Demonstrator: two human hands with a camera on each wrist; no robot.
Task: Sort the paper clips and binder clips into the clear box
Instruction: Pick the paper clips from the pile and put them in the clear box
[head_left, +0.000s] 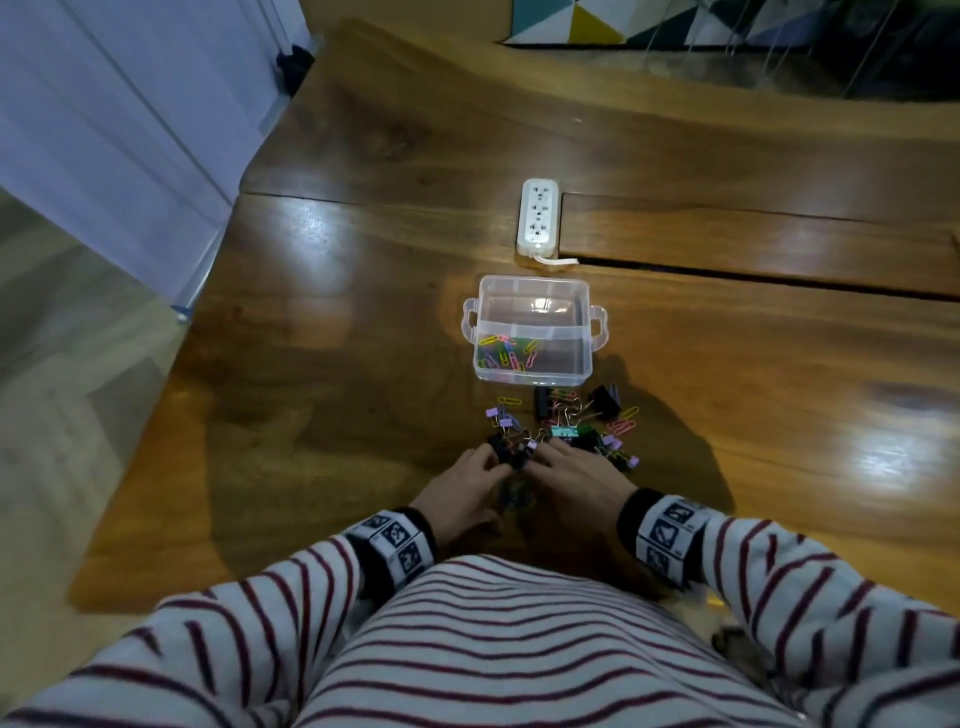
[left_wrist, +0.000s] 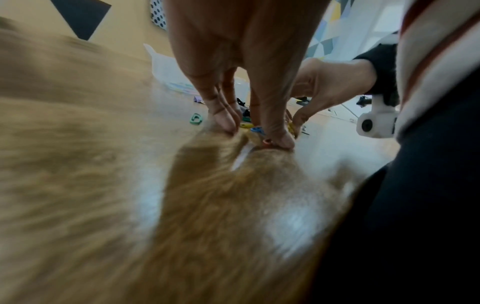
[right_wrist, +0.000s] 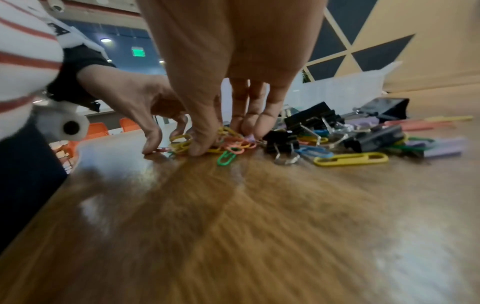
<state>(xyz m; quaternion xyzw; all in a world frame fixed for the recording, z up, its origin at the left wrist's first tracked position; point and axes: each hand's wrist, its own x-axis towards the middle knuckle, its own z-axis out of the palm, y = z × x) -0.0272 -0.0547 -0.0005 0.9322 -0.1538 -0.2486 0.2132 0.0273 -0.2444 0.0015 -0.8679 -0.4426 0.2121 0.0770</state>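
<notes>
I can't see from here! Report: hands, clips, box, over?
Left hand and right hand raking paper clips on table. Clear box: near compartment holds paper clips, far one empty. Binder clips mixed in.

A glossy wooden worktop is carrying a clear box, sitting just beyond a loose heap of binder clips and paper clips. A white power strip is lying farther back, beside a long dark gap running across the boards.
</notes>
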